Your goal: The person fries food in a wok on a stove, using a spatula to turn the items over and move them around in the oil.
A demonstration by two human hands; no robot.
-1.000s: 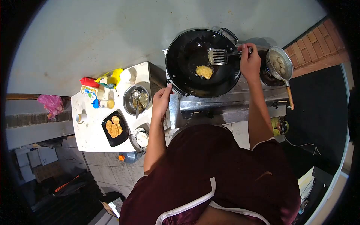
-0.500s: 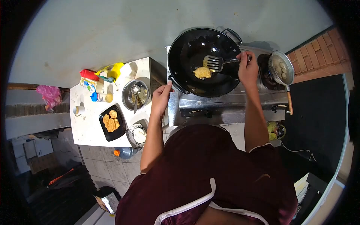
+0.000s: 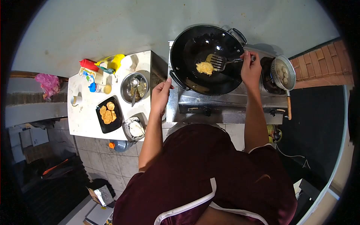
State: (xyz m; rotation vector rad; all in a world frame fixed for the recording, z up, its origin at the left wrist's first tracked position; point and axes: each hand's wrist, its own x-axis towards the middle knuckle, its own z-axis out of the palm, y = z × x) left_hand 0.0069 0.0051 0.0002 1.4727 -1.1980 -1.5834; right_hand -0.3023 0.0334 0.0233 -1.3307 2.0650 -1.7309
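Note:
My right hand (image 3: 250,71) is closed round the handle of a slotted metal spatula (image 3: 218,63). The spatula's slotted head lies in a black wok (image 3: 191,45) on the stove, against a golden fried piece (image 3: 204,68). Part of that piece, or its batter, shows behind the slots. Dark, shiny oil covers the wok's inside. At the wok's near-left loop handle (image 3: 179,81), my left hand (image 3: 162,96) is closed with its thumb up against the handle; its curled fingers are partly hidden.
Right of the wok, a wood-handled strainer (image 3: 283,73) holds several pale round pieces over the other burner. On the left table (image 3: 84,116) are a black plate (image 3: 108,127) of fried pieces, a metal bowl (image 3: 125,92) with a spoon, a floury container (image 3: 134,128) and bottles (image 3: 98,88).
The view has tilted slightly, so the left table appears higher and the strainer a little lower. Both hands keep their holds, and the spatula stays against the fried piece.

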